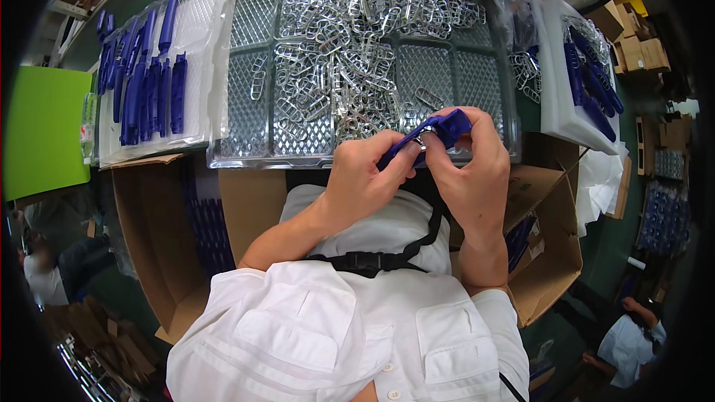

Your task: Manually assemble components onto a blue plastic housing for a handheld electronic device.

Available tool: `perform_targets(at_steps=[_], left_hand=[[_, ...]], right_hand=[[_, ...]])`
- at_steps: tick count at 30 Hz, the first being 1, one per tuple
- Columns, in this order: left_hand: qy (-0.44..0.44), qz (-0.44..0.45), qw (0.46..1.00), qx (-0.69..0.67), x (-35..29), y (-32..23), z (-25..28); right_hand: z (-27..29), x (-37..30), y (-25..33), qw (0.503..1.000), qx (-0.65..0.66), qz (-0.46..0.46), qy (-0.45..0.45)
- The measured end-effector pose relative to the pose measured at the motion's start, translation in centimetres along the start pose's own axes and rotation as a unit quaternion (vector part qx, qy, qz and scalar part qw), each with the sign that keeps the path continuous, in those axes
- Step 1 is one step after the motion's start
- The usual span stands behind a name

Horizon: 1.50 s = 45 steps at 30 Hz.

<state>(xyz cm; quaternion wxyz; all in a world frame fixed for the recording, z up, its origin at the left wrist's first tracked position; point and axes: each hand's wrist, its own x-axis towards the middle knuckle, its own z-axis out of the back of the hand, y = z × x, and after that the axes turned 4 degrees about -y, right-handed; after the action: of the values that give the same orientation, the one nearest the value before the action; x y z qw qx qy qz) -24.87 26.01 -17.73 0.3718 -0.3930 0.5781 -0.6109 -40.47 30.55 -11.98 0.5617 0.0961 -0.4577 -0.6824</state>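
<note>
Working close to the chest, the person's left hand (363, 179) and right hand (469, 171) both curl their fingers tightly around one blue plastic piece (439, 132), with a small metal clip (422, 141) pinched at its middle between the thumbs. It is held just above the near edge of a clear compartment tray (246, 104) heaped with loose silver clips (357, 52). More blue pieces (145, 82) lie in rows on a white tray at the left, others (592, 78) on the right, and open cardboard boxes (160, 231) sit below.
</note>
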Motion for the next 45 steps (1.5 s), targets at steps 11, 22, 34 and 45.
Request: perform_targets(at_steps=[11, 22, 34, 45], left_hand=[[0.012, 0.03, 0.999, 0.033, 0.7, 0.2, 1.5], [0.076, -0.252, 0.948, 0.181, -0.7, -5.6, 6.3], [0.022, -0.263, 0.936, 0.233, 0.4, -6.9, 7.0], [0.006, -0.095, 0.979, 0.179, 17.9, -7.2, 12.1]], right_hand=[[-1.3, 0.1, -0.4, 0.999, -0.029, 0.038, 0.023], [0.5, 0.7, -2.3, 0.931, 0.341, 0.127, 0.021], [-1.1, 2.9, -2.9, 0.975, 0.205, 0.082, 0.01], [10.4, -6.1, -4.1, 0.989, 0.102, 0.005, -0.107]])
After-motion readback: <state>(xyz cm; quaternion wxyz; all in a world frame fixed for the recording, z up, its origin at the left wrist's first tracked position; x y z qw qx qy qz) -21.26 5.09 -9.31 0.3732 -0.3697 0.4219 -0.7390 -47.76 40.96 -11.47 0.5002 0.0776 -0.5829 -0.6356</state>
